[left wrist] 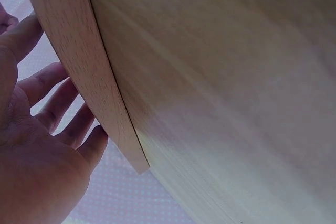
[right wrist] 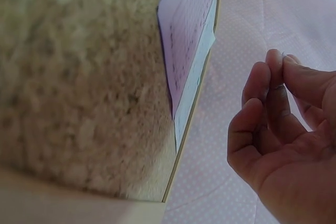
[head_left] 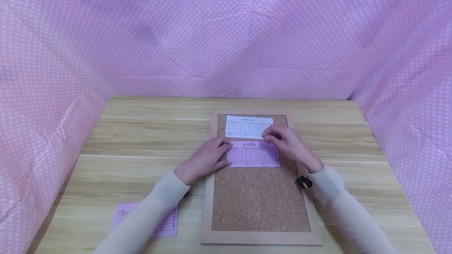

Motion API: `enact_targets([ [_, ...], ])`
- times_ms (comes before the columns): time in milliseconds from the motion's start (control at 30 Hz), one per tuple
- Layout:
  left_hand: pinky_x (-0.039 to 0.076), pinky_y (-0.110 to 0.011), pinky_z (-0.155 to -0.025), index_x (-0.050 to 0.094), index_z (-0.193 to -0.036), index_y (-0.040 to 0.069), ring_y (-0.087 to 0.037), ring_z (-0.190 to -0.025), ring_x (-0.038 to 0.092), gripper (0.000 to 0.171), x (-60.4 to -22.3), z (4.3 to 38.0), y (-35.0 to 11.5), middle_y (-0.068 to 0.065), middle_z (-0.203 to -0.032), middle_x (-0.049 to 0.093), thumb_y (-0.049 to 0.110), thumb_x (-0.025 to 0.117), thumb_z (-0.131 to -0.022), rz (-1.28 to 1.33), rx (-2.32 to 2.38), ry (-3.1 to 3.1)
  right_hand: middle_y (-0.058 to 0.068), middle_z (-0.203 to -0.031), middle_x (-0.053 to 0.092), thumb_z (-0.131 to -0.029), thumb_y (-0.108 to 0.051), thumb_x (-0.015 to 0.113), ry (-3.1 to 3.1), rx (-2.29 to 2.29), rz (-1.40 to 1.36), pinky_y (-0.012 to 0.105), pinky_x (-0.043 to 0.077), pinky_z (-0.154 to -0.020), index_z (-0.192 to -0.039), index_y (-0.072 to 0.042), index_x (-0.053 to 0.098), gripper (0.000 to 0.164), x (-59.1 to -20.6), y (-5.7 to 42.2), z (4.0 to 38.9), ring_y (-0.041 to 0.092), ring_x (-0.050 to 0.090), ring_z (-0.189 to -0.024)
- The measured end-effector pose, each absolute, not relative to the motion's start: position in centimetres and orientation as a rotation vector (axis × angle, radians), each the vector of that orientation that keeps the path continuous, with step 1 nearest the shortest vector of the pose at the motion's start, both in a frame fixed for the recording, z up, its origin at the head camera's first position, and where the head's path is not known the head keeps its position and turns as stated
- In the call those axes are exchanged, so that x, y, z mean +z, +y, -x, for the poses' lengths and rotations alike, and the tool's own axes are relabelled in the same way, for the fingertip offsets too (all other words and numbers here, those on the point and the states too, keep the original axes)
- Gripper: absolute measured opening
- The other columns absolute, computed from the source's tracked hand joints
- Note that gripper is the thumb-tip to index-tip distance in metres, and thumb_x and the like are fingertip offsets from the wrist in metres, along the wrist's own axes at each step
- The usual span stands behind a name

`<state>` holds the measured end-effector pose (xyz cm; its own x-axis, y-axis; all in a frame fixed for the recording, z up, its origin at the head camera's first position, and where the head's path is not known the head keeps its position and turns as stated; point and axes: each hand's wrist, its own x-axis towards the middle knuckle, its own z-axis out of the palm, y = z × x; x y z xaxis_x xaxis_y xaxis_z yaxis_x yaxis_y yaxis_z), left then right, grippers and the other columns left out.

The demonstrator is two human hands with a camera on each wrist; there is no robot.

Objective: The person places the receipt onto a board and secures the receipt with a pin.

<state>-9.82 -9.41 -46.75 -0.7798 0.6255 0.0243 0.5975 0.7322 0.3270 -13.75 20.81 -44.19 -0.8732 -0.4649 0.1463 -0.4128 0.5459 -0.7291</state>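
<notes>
A cork board (head_left: pixel 259 199) with a wooden frame lies on the table. Near its top is a white printed slip (head_left: pixel 243 128), with a small greenish spot at its upper edge. Just below lies a purple printed slip (head_left: pixel 252 156). My left hand (head_left: pixel 206 156) rests its fingertips on the purple slip's left edge, fingers extended. Over the board's upper right, my right hand (head_left: pixel 287 144) pinches a tiny pale pin-like thing (right wrist: pixel 284 54) between thumb and finger, near the gap between the slips. Its exact kind is too small to tell.
Another purple slip (head_left: pixel 166 226) lies on the table at the lower left, partly hidden under my left sleeve (head_left: pixel 141 218). The wooden table (head_left: pixel 141 128) surrounds the board. Pink dotted cloth (head_left: pixel 226 42) hangs behind and on both sides.
</notes>
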Motion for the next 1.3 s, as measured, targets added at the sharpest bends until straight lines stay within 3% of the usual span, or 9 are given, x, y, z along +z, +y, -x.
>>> enact_targets([
  [933, 0.042, -0.046, -0.112, 0.058, -0.143, 0.0, -0.03, -0.134, 0.049, 0.059, -46.7, 9.7, -9.3, -0.013, -0.145, 0.052, 0.035, 0.073, -0.098, -0.974, 0.503, 2.83, -0.003, -0.094, 0.074, -0.097, -0.008, 0.072, 2.67, -1.051, 0.914, 0.035, 0.051, -0.078, -0.099, -0.012, 0.076, 0.006, -45.1, 18.7, 15.3, 0.013, 0.064, -0.083],
  [1300, 0.042, -0.046, -0.113, 0.058, -0.143, 0.0, -0.03, -0.135, 0.049, 0.059, -46.8, 9.6, -9.2, -0.013, -0.146, 0.052, 0.035, 0.073, -0.098, -0.97, 0.507, 2.832, -0.003, -0.092, 0.074, -0.098, -0.012, 0.071, 2.696, -0.893, 0.842, 0.037, 0.052, -0.077, -0.1, -0.017, 0.076, 0.008, -45.2, 18.0, 15.8, 0.012, 0.063, -0.08],
])
